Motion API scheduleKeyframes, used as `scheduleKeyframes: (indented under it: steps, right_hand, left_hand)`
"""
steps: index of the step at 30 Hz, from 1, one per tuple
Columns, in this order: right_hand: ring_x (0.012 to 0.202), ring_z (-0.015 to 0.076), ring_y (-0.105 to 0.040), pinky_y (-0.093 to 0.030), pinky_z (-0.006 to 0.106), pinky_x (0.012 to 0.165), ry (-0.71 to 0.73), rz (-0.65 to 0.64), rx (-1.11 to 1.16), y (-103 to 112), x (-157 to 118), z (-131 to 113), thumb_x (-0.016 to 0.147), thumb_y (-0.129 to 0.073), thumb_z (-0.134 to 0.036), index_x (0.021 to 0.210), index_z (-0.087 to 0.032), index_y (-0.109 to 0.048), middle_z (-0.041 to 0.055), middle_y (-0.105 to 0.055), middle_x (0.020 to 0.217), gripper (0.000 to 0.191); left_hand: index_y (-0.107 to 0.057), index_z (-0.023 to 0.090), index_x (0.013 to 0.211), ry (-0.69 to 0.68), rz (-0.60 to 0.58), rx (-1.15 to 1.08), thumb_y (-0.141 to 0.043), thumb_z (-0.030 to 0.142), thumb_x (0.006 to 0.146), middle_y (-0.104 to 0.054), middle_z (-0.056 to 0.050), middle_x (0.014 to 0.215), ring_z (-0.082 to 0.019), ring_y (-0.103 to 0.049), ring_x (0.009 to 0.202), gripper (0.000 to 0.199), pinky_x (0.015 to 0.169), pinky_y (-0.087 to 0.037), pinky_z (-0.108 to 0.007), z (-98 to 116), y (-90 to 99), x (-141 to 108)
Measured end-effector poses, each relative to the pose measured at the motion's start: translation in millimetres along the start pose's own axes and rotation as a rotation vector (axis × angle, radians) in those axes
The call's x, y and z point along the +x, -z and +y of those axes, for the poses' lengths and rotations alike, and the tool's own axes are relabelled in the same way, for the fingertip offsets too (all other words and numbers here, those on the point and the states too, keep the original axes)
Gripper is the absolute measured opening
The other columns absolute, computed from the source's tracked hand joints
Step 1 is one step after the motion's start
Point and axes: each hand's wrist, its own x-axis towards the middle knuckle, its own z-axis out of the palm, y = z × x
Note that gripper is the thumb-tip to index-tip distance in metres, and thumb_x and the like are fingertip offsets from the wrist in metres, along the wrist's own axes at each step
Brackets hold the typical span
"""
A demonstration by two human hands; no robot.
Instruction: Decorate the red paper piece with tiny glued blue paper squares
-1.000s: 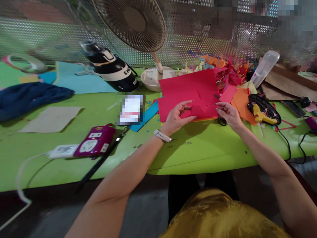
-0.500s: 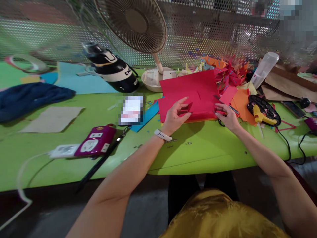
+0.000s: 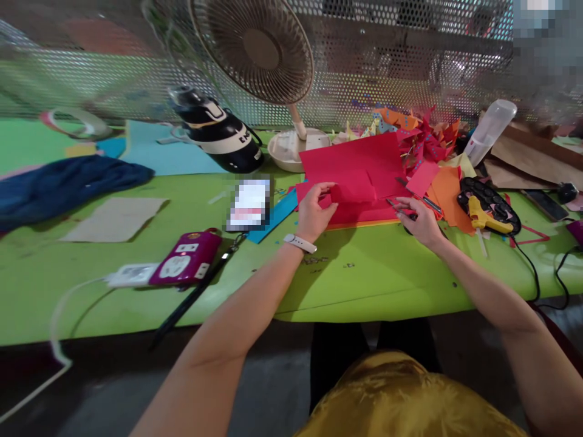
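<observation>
A creased sheet of red paper [image 3: 353,173] stands slightly raised over more red sheets, with a strip of yellow or orange at their lower edge. My left hand [image 3: 316,212], with a white band at the wrist, is at the left side of this sheet, fingers curled around its lower left part. Between the fingers of my right hand [image 3: 419,221] is a pair of scissors [image 3: 407,228], partly hidden by the hand. Their dark tips point left toward the lower edge of the red sheet. Beside this hand lies a dark pen-like tool [image 3: 432,204].
A fan [image 3: 300,149] and a black bottle [image 3: 228,142] stand behind. To the right are orange paper [image 3: 449,197], a yellow glue gun [image 3: 489,220] and a black tray [image 3: 510,212]. A phone [image 3: 249,203] and purple power adapter [image 3: 186,258] lie left on the green table [image 3: 364,291].
My left hand has drawn in around the red sheet, and its lower edge now shows a gap. The scissor tips have come into sight at my right hand. The view has shifted slightly.
</observation>
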Motion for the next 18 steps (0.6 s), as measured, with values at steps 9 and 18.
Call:
scheduleKeyframes:
  steps: [9, 18]
  right_hand:
    - [0.090, 0.0200, -0.066, -0.051, 0.039, 0.085, 0.070, -0.022, -0.060, 2.0, -0.9, -3.9, 0.082, -0.057, -0.023, 0.106, -0.021, -0.065, 0.0062, -0.072, 0.094, 0.025]
    - [0.092, 0.0207, -0.067, -0.052, 0.040, 0.085, 0.071, -0.029, -0.049, 1.0, -0.1, 2.0, 0.082, -0.055, -0.022, 0.110, -0.020, -0.063, 0.0072, -0.072, 0.096, 0.029]
  left_hand:
    - [-0.052, 0.022, 0.123, -0.018, -0.290, 0.008, -0.067, 0.018, 0.064, -0.059, -0.012, 0.121, -0.029, -0.056, 0.113, 0.061, 0.099, -0.042, -0.047, -0.1, 0.7, -1.8]
    - [-0.066, 0.024, 0.098, -0.085, -0.246, 0.021, -0.071, 0.036, 0.072, -0.064, -0.010, 0.117, -0.029, -0.054, 0.117, 0.029, 0.103, -0.037, -0.051, -2.1, -0.6, 2.4]
